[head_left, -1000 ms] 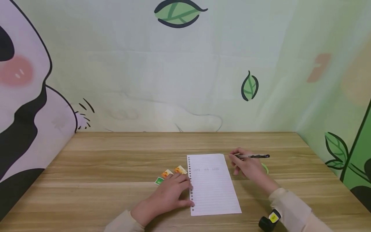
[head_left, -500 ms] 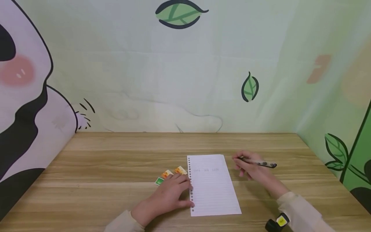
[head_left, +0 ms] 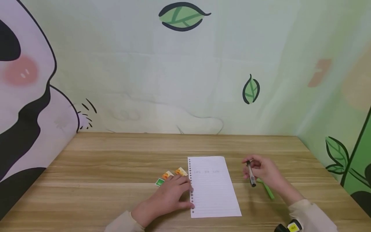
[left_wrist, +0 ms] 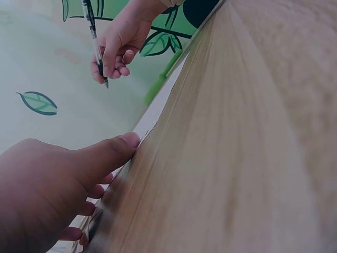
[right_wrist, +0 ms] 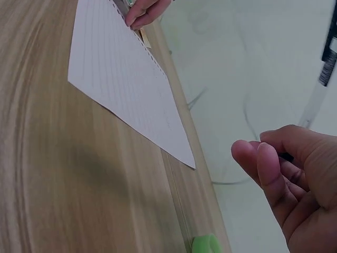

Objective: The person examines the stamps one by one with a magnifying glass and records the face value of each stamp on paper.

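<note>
A white lined sheet of paper (head_left: pixel 214 196) with punched holes down its left side lies on the table, with a row of faint handwriting near its far end. My left hand (head_left: pixel 171 195) rests at the holed edge, thumb and fingertips touching the paper. To the right of the sheet, my right hand (head_left: pixel 266 172) pinches a clear-barrelled pen with black ends (head_left: pixel 251 175), raised above the table. In the left wrist view the pen (left_wrist: pixel 95 42) slants with its tip (left_wrist: pixel 106 84) downward. The right wrist view shows curled fingers (right_wrist: pixel 271 163) around the pen's lower part, which they mostly hide.
Small cards stick out beyond my left hand: a green one (head_left: pixel 159 182) and two orange-and-white ones (head_left: pixel 181 171). A slim bright green object (head_left: pixel 269 190) lies under my right hand. The printed backdrop (head_left: pixel 139 80) rises at the table's far edge.
My right hand has moved right and nearer to me, away from the sheet. The pen has swung from pointing rightward to pointing toward me. More of the green object shows. My left hand stays put.
</note>
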The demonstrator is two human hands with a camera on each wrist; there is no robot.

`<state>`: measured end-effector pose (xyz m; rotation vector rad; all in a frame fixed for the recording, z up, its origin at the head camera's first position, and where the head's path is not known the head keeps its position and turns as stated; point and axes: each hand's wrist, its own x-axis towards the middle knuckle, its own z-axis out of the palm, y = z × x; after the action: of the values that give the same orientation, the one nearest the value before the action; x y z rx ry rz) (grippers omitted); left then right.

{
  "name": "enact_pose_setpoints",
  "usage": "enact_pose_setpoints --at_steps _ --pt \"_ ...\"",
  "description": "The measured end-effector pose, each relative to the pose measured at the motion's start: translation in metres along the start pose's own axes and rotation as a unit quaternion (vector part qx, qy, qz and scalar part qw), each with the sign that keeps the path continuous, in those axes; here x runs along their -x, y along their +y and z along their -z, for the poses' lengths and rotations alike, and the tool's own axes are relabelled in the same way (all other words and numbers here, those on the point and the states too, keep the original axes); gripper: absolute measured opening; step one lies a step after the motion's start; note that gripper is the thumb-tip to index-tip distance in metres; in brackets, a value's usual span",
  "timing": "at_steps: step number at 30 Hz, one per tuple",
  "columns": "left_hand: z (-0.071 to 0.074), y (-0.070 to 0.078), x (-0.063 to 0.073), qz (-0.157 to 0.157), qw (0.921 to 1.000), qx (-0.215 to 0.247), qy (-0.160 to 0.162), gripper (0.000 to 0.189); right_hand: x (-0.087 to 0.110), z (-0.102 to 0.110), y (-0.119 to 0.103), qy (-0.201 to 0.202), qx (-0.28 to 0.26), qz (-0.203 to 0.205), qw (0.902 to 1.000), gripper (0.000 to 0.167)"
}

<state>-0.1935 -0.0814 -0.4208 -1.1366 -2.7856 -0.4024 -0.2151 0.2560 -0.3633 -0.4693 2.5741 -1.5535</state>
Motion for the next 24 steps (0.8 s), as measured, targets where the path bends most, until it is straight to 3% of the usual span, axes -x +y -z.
enact_pose_setpoints --at_steps 9,17,24 --pt "0.0 0.001 0.0 0.0 1.0 -0.003 0.001 0.042 0.003 0.01 0.006 -0.02 0.018 0.046 0.9986 0.036" --pt "0.001 0.001 0.0 0.002 1.0 -0.006 0.0 0.042 0.005 0.015 0.009 -0.048 -0.015 0.093 0.9944 0.035" --pt "0.002 0.002 0.0 0.005 1.0 -0.007 -0.005 0.042 0.006 0.011 0.008 0.004 -0.007 0.082 0.9966 0.022"
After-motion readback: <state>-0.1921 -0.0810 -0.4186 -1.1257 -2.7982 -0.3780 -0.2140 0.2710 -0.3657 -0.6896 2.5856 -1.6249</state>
